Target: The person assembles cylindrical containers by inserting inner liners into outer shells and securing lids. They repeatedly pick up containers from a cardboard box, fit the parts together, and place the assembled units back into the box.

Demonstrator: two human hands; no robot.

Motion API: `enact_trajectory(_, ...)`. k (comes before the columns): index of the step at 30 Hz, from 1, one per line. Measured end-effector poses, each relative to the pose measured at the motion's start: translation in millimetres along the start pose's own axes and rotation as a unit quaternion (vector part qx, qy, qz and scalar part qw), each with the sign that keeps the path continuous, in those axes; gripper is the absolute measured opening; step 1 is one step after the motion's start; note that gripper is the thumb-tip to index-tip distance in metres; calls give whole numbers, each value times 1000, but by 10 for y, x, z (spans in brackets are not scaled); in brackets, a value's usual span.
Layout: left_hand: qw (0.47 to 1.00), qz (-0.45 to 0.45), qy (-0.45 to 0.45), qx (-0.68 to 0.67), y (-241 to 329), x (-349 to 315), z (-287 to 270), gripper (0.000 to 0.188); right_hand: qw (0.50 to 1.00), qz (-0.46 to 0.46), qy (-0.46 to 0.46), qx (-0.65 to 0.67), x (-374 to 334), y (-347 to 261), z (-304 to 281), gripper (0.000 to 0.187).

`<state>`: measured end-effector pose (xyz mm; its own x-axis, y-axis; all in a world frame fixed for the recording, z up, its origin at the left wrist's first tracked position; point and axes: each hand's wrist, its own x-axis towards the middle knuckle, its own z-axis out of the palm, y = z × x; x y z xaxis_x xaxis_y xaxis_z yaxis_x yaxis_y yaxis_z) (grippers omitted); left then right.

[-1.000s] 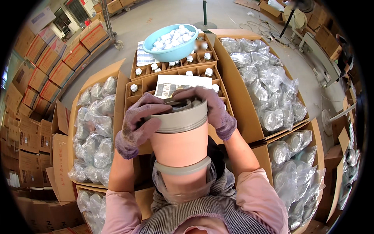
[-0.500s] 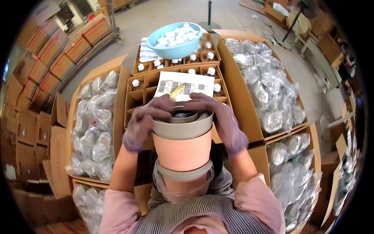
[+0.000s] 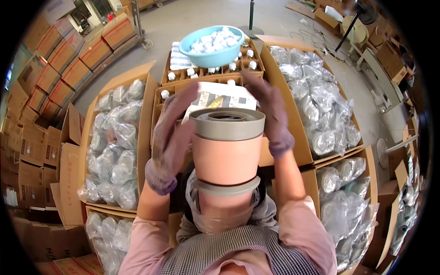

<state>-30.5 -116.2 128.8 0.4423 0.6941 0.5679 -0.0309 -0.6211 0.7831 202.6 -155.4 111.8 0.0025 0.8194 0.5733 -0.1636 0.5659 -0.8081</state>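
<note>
The tall salmon-pink cylindrical flask with a grey ribbed collar (image 3: 227, 146) stands upright close against the person's chest, its lower end sitting in a crumpled clear plastic bag (image 3: 201, 215). As I judge it, the flask could tip or slide down out of that loose bag, because neither hand appears to be clamped on it: the gloves only flank the top. If it fell forward it would land on the open cardboard carton of small white-capped bottles in dividers (image 3: 211, 80) or knock the printed paper leaflet (image 3: 220, 98) lying there.

The left hand (image 3: 172, 137), in a purple-grey knit glove, is raised with its palm turned toward the flask's left side, fingers loosely curved and apart, touching or just beside the pink wall. The right hand (image 3: 270, 114) is lifted beyond the collar's right edge, fingers spread and pointing up and away, apparently off the flask. Both forearms rise steeply from pink sleeves. A light blue plastic bowl of white caps (image 3: 213, 50) sits on the farther carton
</note>
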Motion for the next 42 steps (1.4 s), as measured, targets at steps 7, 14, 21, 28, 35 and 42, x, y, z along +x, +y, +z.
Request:
enact_trajectory(7,908,-172,83,-373,-675,-243,33,44,992,-40,-99,-62,117,-337,193,51)
enact_trajectory(14,936,97,29,-338,-600,-87,45,29,983,11,-182,-13,128,-285,276,49)
enact_trajectory(21,989,55,-91,102,356,140,100,25,990,39,-125,57,67,343,-76,61)
enact_trajectory(28,927,93,14,-363,-1011,-50,92,49,909,36,-196,-365,209,-322,282,39)
enact_trajectory(35,945,40,80,-315,-782,-148,167,42,884,275,-224,-305,329,-489,460,47)
enact_trajectory(42,917,-217,4,-335,-508,-627,417,49,822,-39,-466,-324,484,-984,193,43)
